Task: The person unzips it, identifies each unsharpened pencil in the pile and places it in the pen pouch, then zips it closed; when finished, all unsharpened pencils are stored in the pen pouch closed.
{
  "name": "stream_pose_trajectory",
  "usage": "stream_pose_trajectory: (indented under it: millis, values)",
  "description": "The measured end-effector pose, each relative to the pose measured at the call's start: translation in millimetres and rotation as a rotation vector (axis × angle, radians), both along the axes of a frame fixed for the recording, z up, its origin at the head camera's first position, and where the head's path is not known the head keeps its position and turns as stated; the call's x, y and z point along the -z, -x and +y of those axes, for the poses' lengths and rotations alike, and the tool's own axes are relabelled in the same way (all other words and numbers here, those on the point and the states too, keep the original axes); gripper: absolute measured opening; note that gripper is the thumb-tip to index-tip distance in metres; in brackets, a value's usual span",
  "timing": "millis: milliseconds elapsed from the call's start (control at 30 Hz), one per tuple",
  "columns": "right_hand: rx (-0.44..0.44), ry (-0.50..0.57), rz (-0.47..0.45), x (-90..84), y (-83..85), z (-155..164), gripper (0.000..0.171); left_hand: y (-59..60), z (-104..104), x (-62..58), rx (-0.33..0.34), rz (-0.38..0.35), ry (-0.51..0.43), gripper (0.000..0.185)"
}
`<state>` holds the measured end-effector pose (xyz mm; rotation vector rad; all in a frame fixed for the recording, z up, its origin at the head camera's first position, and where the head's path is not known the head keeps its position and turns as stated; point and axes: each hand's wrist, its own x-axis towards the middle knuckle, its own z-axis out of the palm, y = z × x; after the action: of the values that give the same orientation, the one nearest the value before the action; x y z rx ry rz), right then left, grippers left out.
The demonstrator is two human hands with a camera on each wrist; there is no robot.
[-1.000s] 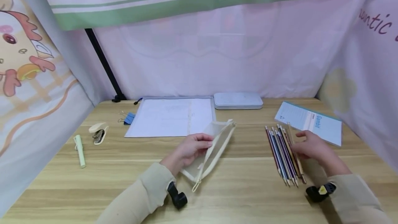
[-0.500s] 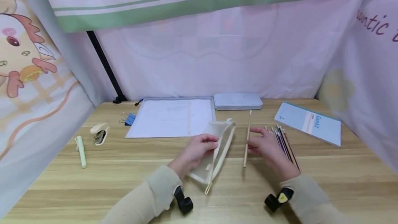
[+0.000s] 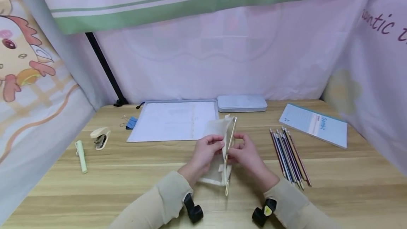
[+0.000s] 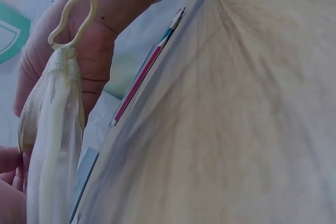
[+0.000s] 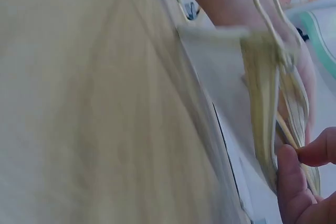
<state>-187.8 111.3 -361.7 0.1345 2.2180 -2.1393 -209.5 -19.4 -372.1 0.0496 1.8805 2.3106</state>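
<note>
A whitish mesh zip pouch point(image 3: 213, 176) is held up over the middle of the table, its mouth facing right. My left hand point(image 3: 203, 153) pinches the pouch's edge between thumb and fingers. At the mouth, my right hand point(image 3: 246, 153) pinches a light wood-coloured pencil point(image 3: 233, 130), which stands lengthwise along the opening. In the right wrist view the pencil point(image 5: 284, 129) lies between the two zip edges, thumb and finger right at the mouth. The zip's pull loop point(image 4: 79, 14) hangs at the pouch's near end. Several pencils point(image 3: 288, 158) lie in a bundle on the table to the right.
A white sheet on a board point(image 3: 173, 121) and a pale flat case point(image 3: 242, 104) lie at the back. A blue notepad point(image 3: 313, 124) is at back right. On the left are a blue binder clip point(image 3: 131, 123), a stapler point(image 3: 100, 139) and a light green pen point(image 3: 81, 156).
My right hand has taken a pencil from the bundle and carried it left to the pouch's mouth. My left hand has shifted slightly right with the pouch, which now stands more upright.
</note>
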Motion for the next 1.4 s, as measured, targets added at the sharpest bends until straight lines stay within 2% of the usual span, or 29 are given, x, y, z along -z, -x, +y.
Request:
stream_pose_trajectory:
  millis: [233, 467, 600, 733, 867, 1033, 1200, 1400]
  values:
    - [-0.033, -0.022, -0.012, -0.6, -6.3, -3, 0.054, -1.0, -2, -1.0, -0.033, 0.011, -0.019, 0.023]
    - [-0.057, -0.055, -0.013, -3.5, -5.3, 15, 0.056, -1.5, -1, 0.7, -0.032, 0.008, -0.041, 0.024]
    - [-0.025, -0.136, 0.018, -9.7, -4.6, 46, 0.056, -2.7, 0, 0.7, -0.026, 0.017, -0.044, 0.024]
    - [0.019, -0.254, 0.028, -15.7, -4.3, 94, 0.052, -3.2, -1, 0.1, -0.025, 0.024, -0.045, 0.023]
    - [0.006, -0.378, -0.018, -15.3, -4.3, 149, 0.051, -2.8, -2, -0.5, -0.026, 0.02, -0.046, 0.025]
    - [-0.039, -0.591, -0.106, -6.8, -7.2, 202, 0.049, -3.9, -4, -2.5, -0.015, 0.034, -0.027, 0.024]
    - [-0.1, -0.662, -0.133, 1.4, -6.8, 220, 0.041, -2.6, -5, -5.6, -0.007, 0.085, 0.051, 0.022]
    - [-0.109, -0.641, -0.157, 2.8, -3.6, 216, 0.043, -3.6, -6, -11.9, -0.022, 0.176, 0.185, 0.019]
